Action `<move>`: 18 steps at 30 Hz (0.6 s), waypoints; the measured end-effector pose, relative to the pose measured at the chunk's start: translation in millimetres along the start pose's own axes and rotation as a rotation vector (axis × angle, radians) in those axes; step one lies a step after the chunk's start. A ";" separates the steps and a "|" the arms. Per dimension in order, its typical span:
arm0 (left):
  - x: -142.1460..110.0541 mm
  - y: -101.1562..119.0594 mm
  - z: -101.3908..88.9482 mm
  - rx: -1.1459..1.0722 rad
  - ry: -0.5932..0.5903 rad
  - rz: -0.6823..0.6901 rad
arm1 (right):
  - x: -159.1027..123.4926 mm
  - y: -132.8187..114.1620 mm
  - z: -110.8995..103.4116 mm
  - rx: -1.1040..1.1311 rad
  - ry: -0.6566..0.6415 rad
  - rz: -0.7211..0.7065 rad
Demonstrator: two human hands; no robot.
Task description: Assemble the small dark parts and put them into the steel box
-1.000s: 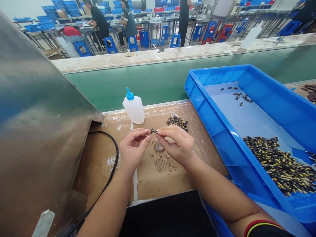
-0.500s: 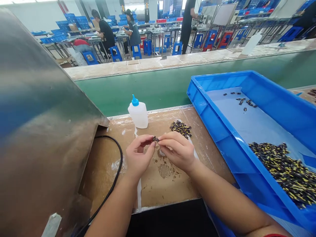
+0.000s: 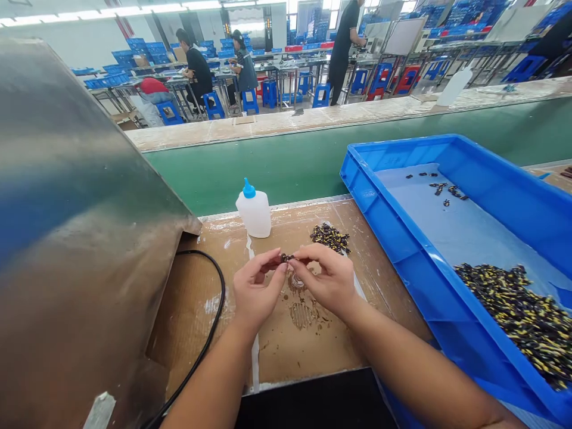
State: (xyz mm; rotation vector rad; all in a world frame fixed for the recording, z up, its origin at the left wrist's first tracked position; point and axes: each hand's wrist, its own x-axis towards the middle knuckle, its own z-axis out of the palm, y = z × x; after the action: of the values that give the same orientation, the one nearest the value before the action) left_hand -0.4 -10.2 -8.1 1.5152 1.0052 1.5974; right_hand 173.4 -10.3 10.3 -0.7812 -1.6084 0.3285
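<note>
Black cable (image 3: 223, 292): curving left of the hands; a sweeping forearm could snag it.
Bottle (image 3: 255, 215): upright beyond the left hand; a knuckle could tip it.
Left hand (image 3: 254, 295): pinching one end.
Small dark part (image 3: 285, 258): between fingertips; uneven pressure might flip it out.
Right hand (image 3: 333, 280): pinching the other end, close in.
Pile (image 3: 330, 238): beyond the right hand; a dropped piece could get lost there.

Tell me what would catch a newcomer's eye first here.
Probably the big blue tray on the right, with its heap of black-and-yellow pieces at the near end. Next, the left hand and right hand, meeting over the brown worktop around one small dark part.
</note>
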 end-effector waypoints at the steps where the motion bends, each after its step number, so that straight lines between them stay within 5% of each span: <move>1: -0.1 -1.8 -0.4 -0.014 -0.010 -0.012 | -0.2 0.7 0.2 0.006 0.006 0.055; 18: 7.6 -15.9 -6.2 0.085 -0.011 -0.034 | -0.7 18.4 8.0 0.211 -0.015 0.405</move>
State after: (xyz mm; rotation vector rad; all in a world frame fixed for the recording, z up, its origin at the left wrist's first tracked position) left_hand -7.4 3.4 -18.9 1.5532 1.0996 1.5387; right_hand 171.3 4.5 -3.1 -0.9383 -1.3942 0.7831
